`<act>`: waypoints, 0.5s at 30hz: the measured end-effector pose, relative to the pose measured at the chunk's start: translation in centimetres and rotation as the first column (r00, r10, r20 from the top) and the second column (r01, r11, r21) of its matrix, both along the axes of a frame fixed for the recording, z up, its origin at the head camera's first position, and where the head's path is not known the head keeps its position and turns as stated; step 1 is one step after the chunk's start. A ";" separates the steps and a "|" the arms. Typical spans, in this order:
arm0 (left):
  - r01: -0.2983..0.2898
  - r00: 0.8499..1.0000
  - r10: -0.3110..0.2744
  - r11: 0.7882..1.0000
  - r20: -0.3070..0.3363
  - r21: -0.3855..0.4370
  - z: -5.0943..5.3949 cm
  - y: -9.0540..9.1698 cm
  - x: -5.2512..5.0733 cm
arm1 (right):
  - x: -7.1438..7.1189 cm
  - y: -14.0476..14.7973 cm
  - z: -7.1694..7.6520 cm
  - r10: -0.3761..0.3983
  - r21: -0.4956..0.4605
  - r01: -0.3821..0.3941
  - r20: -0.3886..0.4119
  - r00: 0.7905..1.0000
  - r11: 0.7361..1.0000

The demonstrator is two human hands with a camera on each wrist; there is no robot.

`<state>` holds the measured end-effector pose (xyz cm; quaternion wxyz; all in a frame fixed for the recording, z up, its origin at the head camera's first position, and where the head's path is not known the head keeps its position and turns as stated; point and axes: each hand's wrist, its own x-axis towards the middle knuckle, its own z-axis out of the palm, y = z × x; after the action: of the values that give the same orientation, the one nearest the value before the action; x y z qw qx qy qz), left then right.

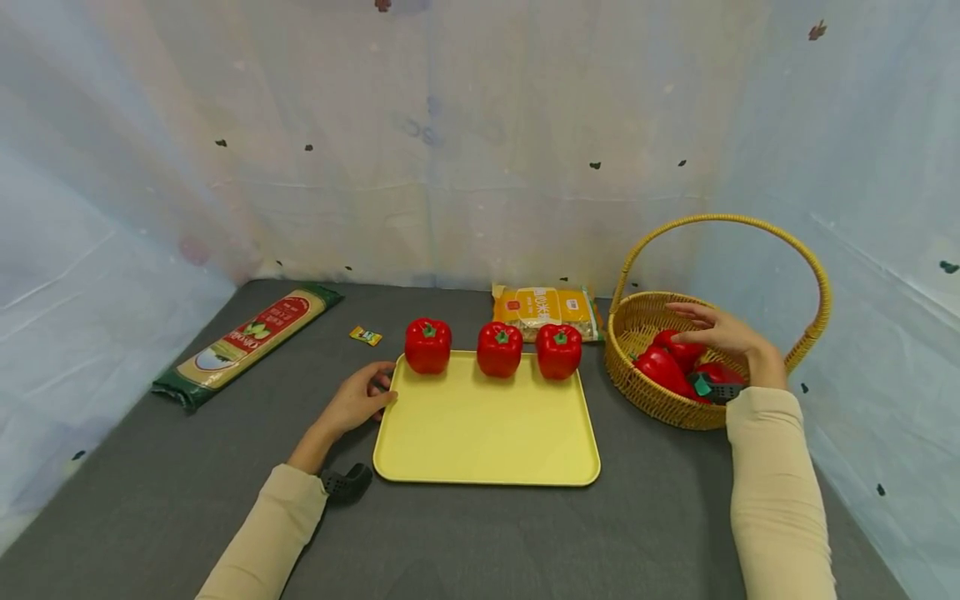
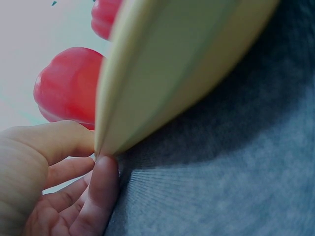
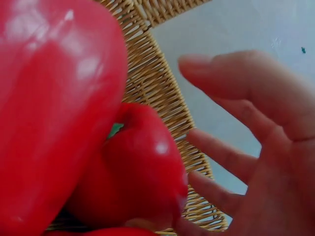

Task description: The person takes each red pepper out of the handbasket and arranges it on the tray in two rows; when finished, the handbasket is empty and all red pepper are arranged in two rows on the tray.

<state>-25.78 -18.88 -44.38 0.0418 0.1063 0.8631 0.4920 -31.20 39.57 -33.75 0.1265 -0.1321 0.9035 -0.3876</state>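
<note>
A yellow tray (image 1: 487, 433) lies on the table with three red bell peppers along its far edge: a left one (image 1: 428, 347), a middle one (image 1: 499, 350) and a right one (image 1: 558, 352). At the tray's left rim, my left hand (image 1: 356, 398) pinches the edge between thumb and fingers, as the left wrist view confirms. My right hand (image 1: 723, 333) hovers over the wicker basket (image 1: 645, 402), fingers apart and loosely bent, holding nothing. Several red peppers lie in that basket; one bell pepper (image 3: 147, 167) sits close to the fingertips in the right wrist view.
Behind the tray lies an orange and yellow grain bag (image 1: 546, 308). A long green and red packet (image 1: 251, 342) rests at the far left, with a small yellow-green sachet (image 1: 366, 336) to its right. The basket's tall handle (image 1: 723, 218) arches above the right hand.
</note>
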 end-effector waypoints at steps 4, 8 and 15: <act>0.006 1.000 -0.006 1.000 -0.003 0.011 0.0 0.0 0.1 | -0.1 0.3 -0.9 0.029 -0.062 -0.023 0.093 0.995 0.998; 0.009 1.000 -0.009 1.000 -0.006 0.014 0.0 0.0 0.1 | -0.2 0.7 -1.3 0.037 -0.067 -0.028 0.150 0.988 0.997; -0.003 1.000 0.003 1.000 -0.013 0.001 0.1 0.1 0.0 | 0.2 1.0 -1.2 0.007 -0.054 0.003 0.191 0.982 0.999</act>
<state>-25.79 -18.82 -44.31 0.0354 0.1081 0.8632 0.4919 -30.97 40.55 -35.00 0.2095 -0.0985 0.8763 -0.4225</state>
